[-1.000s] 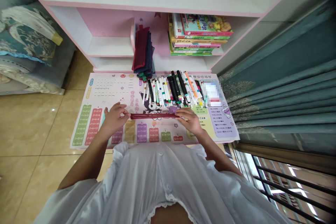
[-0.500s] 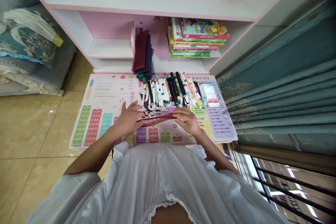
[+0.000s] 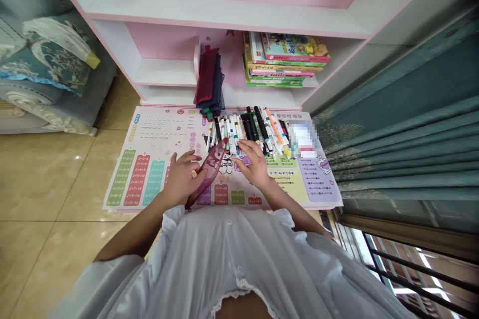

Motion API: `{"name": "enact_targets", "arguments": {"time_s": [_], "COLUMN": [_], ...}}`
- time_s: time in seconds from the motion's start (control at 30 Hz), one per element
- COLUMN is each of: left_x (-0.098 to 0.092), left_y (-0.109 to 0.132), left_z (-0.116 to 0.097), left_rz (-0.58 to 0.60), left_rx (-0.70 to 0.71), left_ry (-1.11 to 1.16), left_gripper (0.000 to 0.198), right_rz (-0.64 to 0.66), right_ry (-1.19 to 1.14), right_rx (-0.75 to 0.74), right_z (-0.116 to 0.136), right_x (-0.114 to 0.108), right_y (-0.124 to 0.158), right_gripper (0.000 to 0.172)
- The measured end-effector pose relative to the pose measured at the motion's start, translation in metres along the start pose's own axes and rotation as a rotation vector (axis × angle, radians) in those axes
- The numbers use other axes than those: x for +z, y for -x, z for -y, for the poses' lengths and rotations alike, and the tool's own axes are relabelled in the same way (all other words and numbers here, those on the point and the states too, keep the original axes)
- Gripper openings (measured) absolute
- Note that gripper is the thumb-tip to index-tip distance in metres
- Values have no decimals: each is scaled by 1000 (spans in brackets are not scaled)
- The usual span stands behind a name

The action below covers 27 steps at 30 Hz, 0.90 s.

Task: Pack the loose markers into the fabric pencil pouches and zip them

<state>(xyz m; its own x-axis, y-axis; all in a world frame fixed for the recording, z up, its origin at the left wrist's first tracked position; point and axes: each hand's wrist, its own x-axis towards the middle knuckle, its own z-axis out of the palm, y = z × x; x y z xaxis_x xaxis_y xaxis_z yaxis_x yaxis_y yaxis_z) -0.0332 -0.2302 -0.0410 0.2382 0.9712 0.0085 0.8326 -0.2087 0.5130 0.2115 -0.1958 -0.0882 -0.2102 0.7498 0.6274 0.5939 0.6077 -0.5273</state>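
Note:
My left hand [image 3: 184, 177] is closed on a dark red see-through mesh pencil pouch [image 3: 211, 169], which slants up to the right from it. The pouch's upper end lies against the lower ends of the pens. A small yellow spot shows by my left fingers; I cannot make out what it is. My right hand [image 3: 254, 163] has thumb and fingers apart, its fingertips at the lower ends of a row of markers and pens [image 3: 254, 127]. Nothing shows in its grasp. Black, white and orange barrels lie side by side in that row.
A stack of dark red, navy and green pouches [image 3: 209, 82] leans at the shelf divider. Books [image 3: 288, 60] are piled on the shelf [image 3: 164, 72] at right. A blurred-out device [image 3: 304, 138] lies on the printed desk mat [image 3: 127, 169]. Curtains [image 3: 392, 124] hang at right.
My right hand has let go of the pouch and moved up to the pens. The pouch, earlier stretched level between both hands, now slants from my left hand. The view has shifted slightly.

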Motion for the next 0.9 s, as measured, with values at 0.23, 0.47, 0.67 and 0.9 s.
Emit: {"name": "enact_targets", "arguments": {"time_s": [0.23, 0.47, 0.67, 0.9], "left_x": [26, 39, 41, 50], "left_y": [0, -4, -11, -22], "left_z": [3, 2, 7, 12], "left_rz": [-185, -162, -181, -215], "left_rx": [-174, -186, -211, -175], "left_ry": [19, 87, 96, 113], "left_gripper": [33, 38, 34, 36], "right_rz": [160, 217, 249, 184], "right_ry": [-28, 79, 131, 190], "right_rx": [43, 131, 227, 240], "right_z": [25, 32, 25, 13], "right_x": [30, 53, 50, 34], "right_y": [8, 16, 11, -1], "right_gripper": [23, 20, 14, 18]}}
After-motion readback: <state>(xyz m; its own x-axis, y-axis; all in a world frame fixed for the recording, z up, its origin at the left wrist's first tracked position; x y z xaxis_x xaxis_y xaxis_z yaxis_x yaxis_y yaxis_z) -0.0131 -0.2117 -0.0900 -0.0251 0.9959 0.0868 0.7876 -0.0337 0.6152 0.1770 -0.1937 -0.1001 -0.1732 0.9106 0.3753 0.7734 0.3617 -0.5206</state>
